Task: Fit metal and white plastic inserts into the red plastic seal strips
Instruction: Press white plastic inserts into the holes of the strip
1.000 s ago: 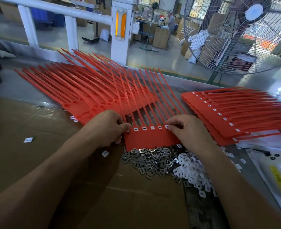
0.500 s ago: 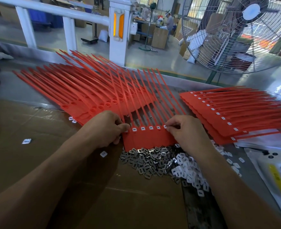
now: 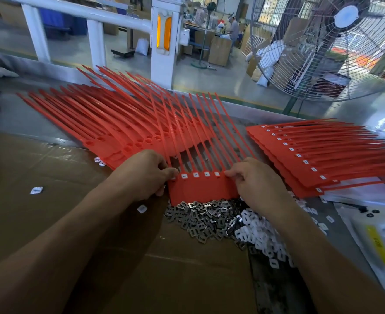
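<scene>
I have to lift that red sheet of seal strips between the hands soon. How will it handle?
The red sheet is probably light and floppy: its long thin tails arch and fan apart. The flat tag end looks stiffer, so grip there. Its white inserts might pop out if it flexes.

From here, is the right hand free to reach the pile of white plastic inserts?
Probably yes: the white inserts lie uncovered just below the right hand, though it currently pinches the red strip sheet.

Red seal strips [image 3: 200, 189] lie flat between both hands — white inserts fitted; loose metal inserts [image 3: 200, 225] just below.
</scene>
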`<state>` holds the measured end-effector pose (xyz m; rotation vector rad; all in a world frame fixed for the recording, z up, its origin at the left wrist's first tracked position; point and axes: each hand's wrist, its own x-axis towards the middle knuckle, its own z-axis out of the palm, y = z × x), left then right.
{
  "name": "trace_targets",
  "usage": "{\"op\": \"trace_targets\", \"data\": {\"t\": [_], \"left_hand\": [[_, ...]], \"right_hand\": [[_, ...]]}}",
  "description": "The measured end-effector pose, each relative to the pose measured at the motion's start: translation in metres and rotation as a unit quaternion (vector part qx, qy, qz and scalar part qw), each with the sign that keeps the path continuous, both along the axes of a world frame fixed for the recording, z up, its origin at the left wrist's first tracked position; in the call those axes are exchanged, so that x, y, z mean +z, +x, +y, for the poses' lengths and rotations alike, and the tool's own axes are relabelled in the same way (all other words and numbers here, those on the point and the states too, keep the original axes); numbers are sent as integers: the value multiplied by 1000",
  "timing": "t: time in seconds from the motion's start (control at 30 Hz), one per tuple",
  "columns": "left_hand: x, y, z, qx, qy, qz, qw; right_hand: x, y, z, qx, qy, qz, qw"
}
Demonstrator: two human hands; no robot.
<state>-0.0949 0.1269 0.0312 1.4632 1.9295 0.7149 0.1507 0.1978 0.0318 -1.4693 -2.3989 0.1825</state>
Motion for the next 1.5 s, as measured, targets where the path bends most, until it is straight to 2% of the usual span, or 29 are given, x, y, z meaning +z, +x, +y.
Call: {"op": "trace_targets", "data": {"t": [0.1, 0.17, 0.37, 0.67, 1.03, 1.3, 1.5], "left_hand": [[-1, -1, 0, 1, 7, 16, 1000], [0, 0, 0, 2, 7, 18, 1000], [2, -1, -1, 4, 3, 8, 1000], [5, 0, -1, 1, -4, 4, 1000], [4, 0, -1, -3, 3, 2, 1000], [3, 0, 0, -4, 1, 3, 1000], [4, 0, 0, -4, 0, -3, 1000]], "right_hand": [[0, -6, -3, 2, 31, -41, 999], [1, -6, -4, 3, 25, -37, 999], [17, 20, 0, 42, -112, 47, 992], [17, 54, 5, 116, -192, 65, 972], [15, 50, 5, 107, -151, 58, 981], [3, 42, 11, -11, -95, 211, 973], [-6, 24, 24, -41, -53, 230, 971]]}}
